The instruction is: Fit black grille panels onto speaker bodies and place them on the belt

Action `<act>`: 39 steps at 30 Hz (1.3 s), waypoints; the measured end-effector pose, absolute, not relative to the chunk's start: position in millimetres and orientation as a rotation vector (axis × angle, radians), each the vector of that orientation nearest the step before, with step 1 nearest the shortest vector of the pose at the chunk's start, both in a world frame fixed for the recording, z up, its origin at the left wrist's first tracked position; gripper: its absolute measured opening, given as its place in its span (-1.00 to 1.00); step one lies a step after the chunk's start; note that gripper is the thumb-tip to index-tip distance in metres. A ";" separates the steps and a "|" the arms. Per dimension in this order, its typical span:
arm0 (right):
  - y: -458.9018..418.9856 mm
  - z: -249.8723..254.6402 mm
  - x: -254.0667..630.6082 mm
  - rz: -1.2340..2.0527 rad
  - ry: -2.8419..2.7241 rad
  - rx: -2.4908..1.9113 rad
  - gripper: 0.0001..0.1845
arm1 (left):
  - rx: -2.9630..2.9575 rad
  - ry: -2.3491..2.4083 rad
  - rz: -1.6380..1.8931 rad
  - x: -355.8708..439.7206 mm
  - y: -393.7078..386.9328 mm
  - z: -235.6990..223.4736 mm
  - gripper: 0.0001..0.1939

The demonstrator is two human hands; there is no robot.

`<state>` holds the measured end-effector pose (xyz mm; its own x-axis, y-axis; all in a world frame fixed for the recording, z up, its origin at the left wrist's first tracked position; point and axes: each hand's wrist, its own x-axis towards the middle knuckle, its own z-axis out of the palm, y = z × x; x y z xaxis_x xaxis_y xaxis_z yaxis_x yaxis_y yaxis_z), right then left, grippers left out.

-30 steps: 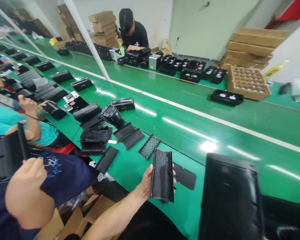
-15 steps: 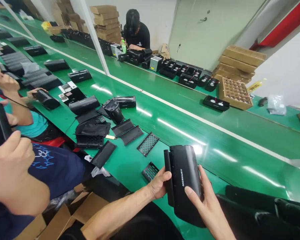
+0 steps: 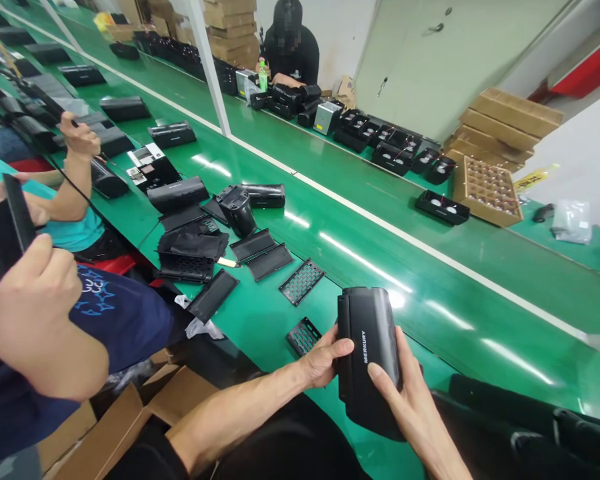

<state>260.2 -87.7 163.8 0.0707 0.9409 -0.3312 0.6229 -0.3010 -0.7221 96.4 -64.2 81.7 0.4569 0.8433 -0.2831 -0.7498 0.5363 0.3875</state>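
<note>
A black speaker housing point(image 3: 377, 320) lettered MERKURY stands tilted between my hands above the green bench. My right hand point(image 3: 414, 393) grips its right side, thumb laid across the front. On the left, my left hand point(image 3: 325, 359) presses a long black panel point(image 3: 345, 320) against the housing's side edge; its fingertips are hidden behind. Just beyond that hand lies a perforated black grille point(image 3: 304, 335), and another grille point(image 3: 303, 281) rests farther up the bench.
Loose black panels point(image 3: 193, 257) and covers are piled to the left, beside an upright housing point(image 3: 237, 208). Co-workers sit at my left, one raising a dark panel point(image 3: 19, 210). An open carton point(image 3: 180, 397) is below the bench edge. Dark cases point(image 3: 510, 413) lie at right.
My right hand has brought the housing in from the right, and my left hand has moved the panel against its side. Over the last half second the gap between them has narrowed.
</note>
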 end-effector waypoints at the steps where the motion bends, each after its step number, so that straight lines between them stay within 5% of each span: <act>1: -88.0 162.7 260.5 1.113 -1.553 -1.961 0.00 | 0.219 0.475 0.973 95.8 -64.5 81.7 -0.24; 21: -93.1 148.2 283.9 1.328 -1.458 -1.999 0.06 | 0.147 0.562 0.696 106.3 -70.1 72.9 -0.20; 29: -75.9 156.3 297.0 1.415 -1.549 -1.876 0.06 | 0.105 0.565 0.834 111.7 -62.0 82.5 -0.32; 35: -120.2 141.5 263.0 0.963 -1.254 -1.902 0.22 | 0.097 0.628 1.059 118.7 -52.0 92.4 -0.36; 39: -131.1 130.3 244.8 0.713 -1.086 -1.933 0.01 | 0.140 0.728 1.037 112.7 -51.4 88.6 -0.33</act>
